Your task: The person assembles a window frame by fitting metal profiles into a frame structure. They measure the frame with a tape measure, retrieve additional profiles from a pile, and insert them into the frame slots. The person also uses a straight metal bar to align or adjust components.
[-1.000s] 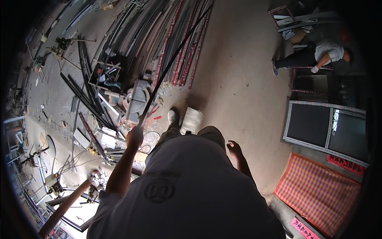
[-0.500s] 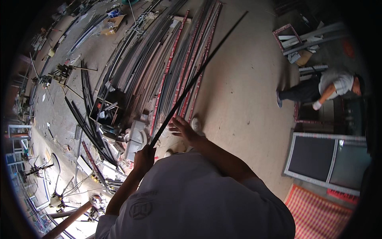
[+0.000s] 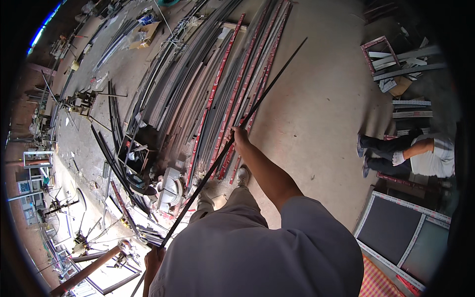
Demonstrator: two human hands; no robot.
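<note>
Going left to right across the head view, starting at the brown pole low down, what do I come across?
Brown pole, left hand, right hand, white-framed dark panel. The long dark bar that both hands hold stretches past both, so I left it out.

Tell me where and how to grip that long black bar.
Probably best with two hands well apart on the long black bar, from the near side: right hand around its middle stretch, left hand lower down, as now. It is long, thin and slanting, so a single grip would likely let it tip.
</note>
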